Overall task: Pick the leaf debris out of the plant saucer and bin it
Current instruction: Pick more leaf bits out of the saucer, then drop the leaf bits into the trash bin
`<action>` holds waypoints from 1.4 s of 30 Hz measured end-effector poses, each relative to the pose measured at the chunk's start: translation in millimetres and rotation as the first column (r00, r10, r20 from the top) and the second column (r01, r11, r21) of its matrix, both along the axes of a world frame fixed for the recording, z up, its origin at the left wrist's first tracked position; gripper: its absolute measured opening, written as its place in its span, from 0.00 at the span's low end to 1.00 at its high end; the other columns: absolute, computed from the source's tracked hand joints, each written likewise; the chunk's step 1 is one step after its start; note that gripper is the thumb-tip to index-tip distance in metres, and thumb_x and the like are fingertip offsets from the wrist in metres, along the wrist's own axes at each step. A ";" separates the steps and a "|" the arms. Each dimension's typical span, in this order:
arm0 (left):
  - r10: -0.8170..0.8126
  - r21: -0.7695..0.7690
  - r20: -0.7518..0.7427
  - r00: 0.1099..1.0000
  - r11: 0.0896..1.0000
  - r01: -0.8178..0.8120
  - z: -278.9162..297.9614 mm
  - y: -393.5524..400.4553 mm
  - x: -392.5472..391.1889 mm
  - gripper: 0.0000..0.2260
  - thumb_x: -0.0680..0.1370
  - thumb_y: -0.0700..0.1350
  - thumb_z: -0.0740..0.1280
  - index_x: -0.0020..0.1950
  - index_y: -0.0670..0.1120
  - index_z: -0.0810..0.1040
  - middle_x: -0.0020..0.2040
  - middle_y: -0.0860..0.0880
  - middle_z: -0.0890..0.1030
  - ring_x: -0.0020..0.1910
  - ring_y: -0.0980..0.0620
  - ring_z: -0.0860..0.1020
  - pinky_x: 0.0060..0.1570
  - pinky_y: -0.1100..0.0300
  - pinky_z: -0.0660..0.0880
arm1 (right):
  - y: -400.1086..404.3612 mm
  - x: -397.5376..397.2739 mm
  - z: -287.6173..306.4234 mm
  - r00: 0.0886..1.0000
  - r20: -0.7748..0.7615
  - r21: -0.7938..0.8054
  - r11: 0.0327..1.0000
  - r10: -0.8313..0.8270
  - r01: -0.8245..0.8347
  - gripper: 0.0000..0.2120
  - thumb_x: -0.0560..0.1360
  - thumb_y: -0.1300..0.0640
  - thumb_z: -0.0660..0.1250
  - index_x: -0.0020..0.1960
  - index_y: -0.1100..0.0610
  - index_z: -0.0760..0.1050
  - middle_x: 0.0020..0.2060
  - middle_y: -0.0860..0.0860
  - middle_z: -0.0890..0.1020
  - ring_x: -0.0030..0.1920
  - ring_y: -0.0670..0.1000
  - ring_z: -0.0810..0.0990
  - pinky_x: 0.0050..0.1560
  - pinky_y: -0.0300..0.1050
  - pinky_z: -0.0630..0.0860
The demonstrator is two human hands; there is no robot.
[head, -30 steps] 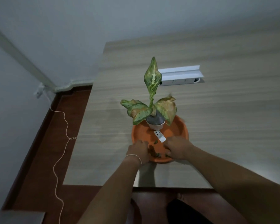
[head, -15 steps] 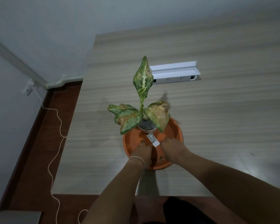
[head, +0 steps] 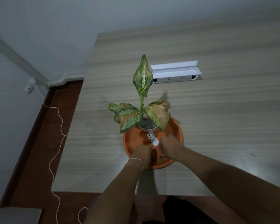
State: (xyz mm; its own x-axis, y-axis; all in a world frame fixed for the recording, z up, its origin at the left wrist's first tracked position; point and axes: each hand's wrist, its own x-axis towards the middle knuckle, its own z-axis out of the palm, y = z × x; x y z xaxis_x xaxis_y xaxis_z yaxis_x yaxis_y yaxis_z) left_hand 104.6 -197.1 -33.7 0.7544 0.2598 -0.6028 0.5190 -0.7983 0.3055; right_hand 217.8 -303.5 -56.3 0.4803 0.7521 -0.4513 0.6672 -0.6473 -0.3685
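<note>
An orange plant saucer (head: 176,131) sits near the front of the wooden table (head: 225,118). In it stands a small white pot (head: 147,126) with a spotted green and brown plant (head: 142,81) and a white tag (head: 153,139). Both of my hands reach down into the saucer's near half. My left hand (head: 141,155) has its fingers curled downward onto the saucer floor. My right hand (head: 169,147) is bunched beside the tag. A few dark bits of leaf debris (head: 162,157) lie between the hands. The fingertips are hidden, so I cannot see what they hold.
A white power strip with a raised lid (head: 174,73) lies behind the plant. The table's left edge drops to a brown floor, where a white cord (head: 58,135) runs from a wall socket (head: 29,88). A grey object (head: 16,215) shows at the bottom left. No bin is in view.
My left hand has moved from the saucer's near rim into it, over the debris that lay between the hands. My right hand has shifted closer to the tag. The view has shifted.
</note>
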 end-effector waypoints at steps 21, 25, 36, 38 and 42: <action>0.623 -0.044 0.367 0.690 0.753 -0.656 32.9 60.1 -184.9 0.05 0.68 0.40 0.71 0.40 0.46 0.86 0.42 0.48 0.87 0.44 0.50 0.84 0.52 0.59 0.79 | 84.2 -124.4 60.9 0.990 -0.101 0.273 0.960 0.101 -0.070 0.07 0.69 0.63 0.69 0.40 0.59 0.86 0.42 0.53 0.88 0.43 0.50 0.84 0.42 0.39 0.75; 0.729 -0.043 0.369 0.576 0.633 -0.773 37.0 71.9 -274.0 0.04 0.67 0.40 0.71 0.39 0.45 0.85 0.41 0.48 0.87 0.43 0.51 0.84 0.50 0.60 0.79 | 112.7 -196.7 60.5 0.966 -0.156 0.287 0.945 0.206 -0.156 0.07 0.69 0.65 0.70 0.41 0.59 0.87 0.41 0.54 0.88 0.42 0.49 0.85 0.44 0.38 0.79; 0.902 -0.090 0.349 0.256 0.304 -0.948 31.9 53.3 -456.7 0.04 0.66 0.41 0.72 0.40 0.47 0.85 0.43 0.46 0.86 0.45 0.49 0.83 0.50 0.63 0.76 | 153.9 -380.1 56.5 0.820 -0.148 0.293 0.817 0.553 -0.497 0.04 0.70 0.61 0.73 0.44 0.57 0.86 0.43 0.52 0.88 0.46 0.51 0.85 0.52 0.41 0.78; 0.913 -0.109 0.345 0.219 0.270 -0.957 28.7 47.4 -472.2 0.04 0.66 0.41 0.72 0.39 0.47 0.85 0.42 0.47 0.86 0.44 0.49 0.82 0.47 0.66 0.74 | 155.0 -395.3 53.4 0.809 -0.149 0.281 0.808 0.569 -0.517 0.03 0.70 0.61 0.73 0.43 0.57 0.86 0.40 0.52 0.87 0.43 0.50 0.85 0.50 0.41 0.79; 0.916 -0.150 0.361 0.177 0.244 -0.958 24.7 40.0 -485.6 0.02 0.66 0.41 0.73 0.37 0.47 0.84 0.40 0.48 0.86 0.42 0.51 0.82 0.46 0.64 0.74 | 151.8 -412.2 41.3 0.809 -0.160 0.251 0.816 0.566 -0.521 0.05 0.71 0.62 0.72 0.38 0.58 0.85 0.31 0.49 0.84 0.34 0.49 0.83 0.40 0.41 0.79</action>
State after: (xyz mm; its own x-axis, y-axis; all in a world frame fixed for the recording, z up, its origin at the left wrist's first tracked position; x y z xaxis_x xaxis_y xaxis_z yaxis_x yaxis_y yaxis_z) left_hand -381.0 -157.1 -9.0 0.0200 0.9468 -0.3212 0.7878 0.1829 0.5882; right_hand -194.4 -151.8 -15.0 -0.1264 0.9392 -0.3192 0.7769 -0.1063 -0.6206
